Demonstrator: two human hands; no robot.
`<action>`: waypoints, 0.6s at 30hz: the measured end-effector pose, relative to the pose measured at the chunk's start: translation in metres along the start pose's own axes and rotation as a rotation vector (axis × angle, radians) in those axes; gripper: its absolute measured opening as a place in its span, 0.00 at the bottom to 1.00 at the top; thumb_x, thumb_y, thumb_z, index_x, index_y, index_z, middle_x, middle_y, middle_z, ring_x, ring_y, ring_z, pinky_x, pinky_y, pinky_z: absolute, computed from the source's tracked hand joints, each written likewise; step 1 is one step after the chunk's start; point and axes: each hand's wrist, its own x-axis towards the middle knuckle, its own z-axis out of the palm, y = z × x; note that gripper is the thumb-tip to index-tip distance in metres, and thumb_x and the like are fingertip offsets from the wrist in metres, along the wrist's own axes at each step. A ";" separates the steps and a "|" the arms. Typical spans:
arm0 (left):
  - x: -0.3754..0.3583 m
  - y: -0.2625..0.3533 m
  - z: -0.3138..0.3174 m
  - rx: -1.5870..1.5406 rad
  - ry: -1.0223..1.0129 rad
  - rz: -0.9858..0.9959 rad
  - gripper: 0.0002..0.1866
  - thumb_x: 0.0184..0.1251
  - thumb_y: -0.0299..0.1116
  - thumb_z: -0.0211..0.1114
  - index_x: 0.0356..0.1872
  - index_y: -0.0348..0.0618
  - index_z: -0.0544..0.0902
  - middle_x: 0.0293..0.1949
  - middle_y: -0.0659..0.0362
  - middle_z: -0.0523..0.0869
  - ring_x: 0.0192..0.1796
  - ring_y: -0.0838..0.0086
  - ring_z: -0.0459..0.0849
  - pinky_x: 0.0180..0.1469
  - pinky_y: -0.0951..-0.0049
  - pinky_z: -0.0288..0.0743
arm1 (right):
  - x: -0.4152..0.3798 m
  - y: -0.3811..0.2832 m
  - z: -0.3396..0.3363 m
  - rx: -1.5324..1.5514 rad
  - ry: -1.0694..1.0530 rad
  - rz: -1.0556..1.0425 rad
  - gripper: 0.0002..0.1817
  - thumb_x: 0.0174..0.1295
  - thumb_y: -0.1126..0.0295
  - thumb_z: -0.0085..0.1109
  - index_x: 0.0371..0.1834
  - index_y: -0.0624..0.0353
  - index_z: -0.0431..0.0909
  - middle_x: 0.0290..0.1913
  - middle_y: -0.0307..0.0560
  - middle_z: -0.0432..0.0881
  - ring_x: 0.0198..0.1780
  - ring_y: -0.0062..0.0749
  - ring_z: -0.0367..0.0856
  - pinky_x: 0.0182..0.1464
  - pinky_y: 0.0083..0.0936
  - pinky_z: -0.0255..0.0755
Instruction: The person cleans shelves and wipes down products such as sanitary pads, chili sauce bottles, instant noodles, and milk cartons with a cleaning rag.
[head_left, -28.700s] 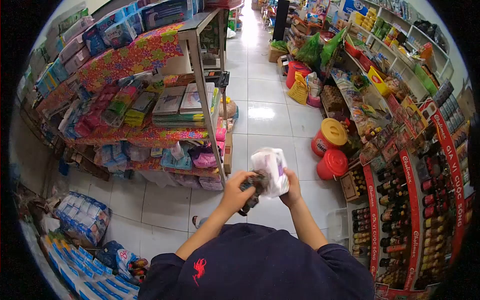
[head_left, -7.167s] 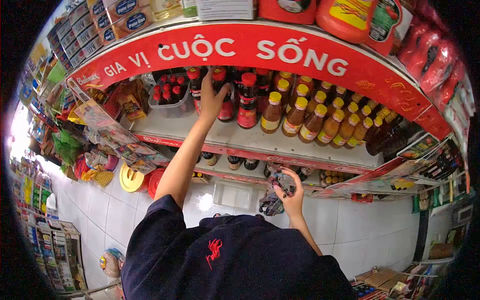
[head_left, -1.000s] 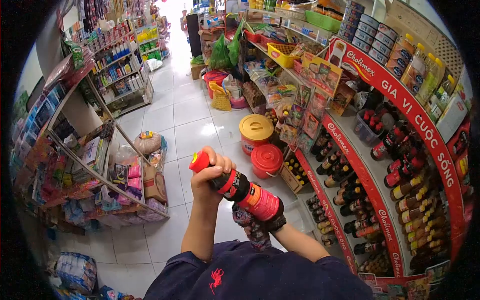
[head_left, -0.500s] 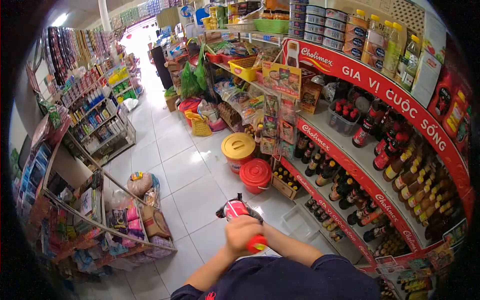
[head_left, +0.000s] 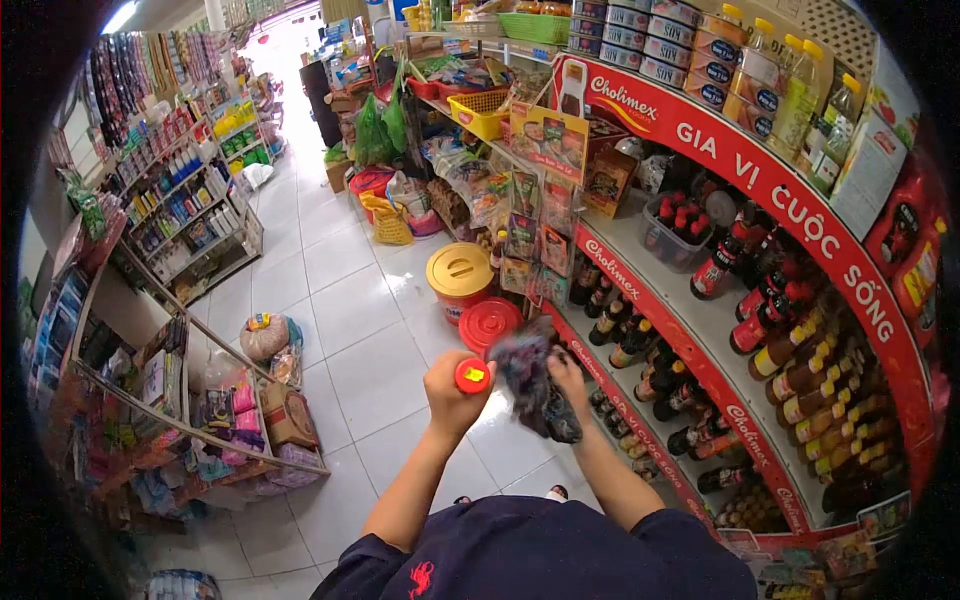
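My left hand (head_left: pixel 450 398) is wrapped round a bottle, whose red cap (head_left: pixel 473 376) with a yellow top points up at me. Most of the bottle's body is hidden behind the fist. Just to the right, my right hand (head_left: pixel 569 382) grips a crumpled dark cloth (head_left: pixel 532 385), which hangs loosely and is smeared by motion. The cloth's left edge comes right up beside the bottle. Both hands are in front of my body, over the tiled floor, left of the sauce shelves.
On the right stands a red-trimmed shelf unit (head_left: pixel 700 398) with rows of sauce bottles (head_left: pixel 835 400). Ahead are a gold-lidded bucket (head_left: pixel 460 270) and a red-lidded bucket (head_left: pixel 490 322). A low goods rack (head_left: pixel 250 455) and a stuffed bag (head_left: pixel 264 338) stand left. White tiles (head_left: pixel 350 355) run between.
My hands, close together at the bottle before, are now apart. The right hand has moved right and up with the dark cloth; the left has shifted left and up with the bottle.
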 end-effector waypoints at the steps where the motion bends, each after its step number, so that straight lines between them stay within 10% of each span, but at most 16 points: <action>1: 0.001 0.006 0.004 -0.090 0.005 -0.067 0.12 0.39 0.24 0.68 0.22 0.41 0.72 0.21 0.58 0.76 0.23 0.67 0.74 0.28 0.73 0.68 | -0.007 -0.013 0.009 0.085 -0.035 -0.040 0.19 0.58 0.61 0.51 0.49 0.61 0.65 0.38 0.42 0.76 0.34 0.23 0.76 0.35 0.18 0.71; 4: 0.017 0.031 0.013 -0.280 -0.018 -0.077 0.14 0.34 0.27 0.71 0.20 0.42 0.71 0.27 0.59 0.77 0.39 0.63 0.73 0.44 0.67 0.66 | -0.009 0.019 -0.007 0.432 -0.286 0.217 0.25 0.58 0.59 0.52 0.53 0.61 0.61 0.43 0.44 0.73 0.43 0.29 0.74 0.44 0.22 0.69; 5: 0.022 0.039 0.011 -0.284 -0.034 -0.053 0.14 0.34 0.28 0.71 0.20 0.43 0.71 0.29 0.59 0.77 0.41 0.63 0.72 0.46 0.66 0.64 | -0.023 0.012 0.009 -0.381 -0.212 -0.328 0.29 0.56 0.51 0.51 0.54 0.61 0.61 0.47 0.49 0.71 0.49 0.35 0.70 0.50 0.25 0.64; 6: 0.028 0.047 0.009 -0.288 -0.046 -0.027 0.15 0.33 0.28 0.72 0.19 0.43 0.72 0.31 0.59 0.77 0.43 0.62 0.71 0.48 0.65 0.63 | -0.019 0.010 0.001 -0.537 -0.251 -0.406 0.32 0.54 0.46 0.49 0.52 0.62 0.64 0.48 0.53 0.69 0.50 0.38 0.68 0.52 0.27 0.61; 14: 0.048 0.094 0.020 -0.438 -0.059 0.164 0.11 0.33 0.24 0.69 0.18 0.44 0.73 0.26 0.60 0.78 0.39 0.64 0.74 0.45 0.66 0.67 | -0.001 -0.052 -0.013 -0.597 -0.261 -0.508 0.28 0.55 0.48 0.46 0.41 0.67 0.69 0.39 0.54 0.72 0.42 0.41 0.72 0.46 0.30 0.63; 18: 0.049 0.102 0.058 -0.577 0.185 -0.178 0.09 0.38 0.19 0.64 0.20 0.39 0.72 0.25 0.59 0.76 0.36 0.68 0.76 0.44 0.69 0.69 | -0.014 -0.044 -0.037 -0.726 -0.084 -0.695 0.21 0.49 0.60 0.59 0.42 0.63 0.72 0.47 0.57 0.70 0.48 0.47 0.71 0.51 0.34 0.63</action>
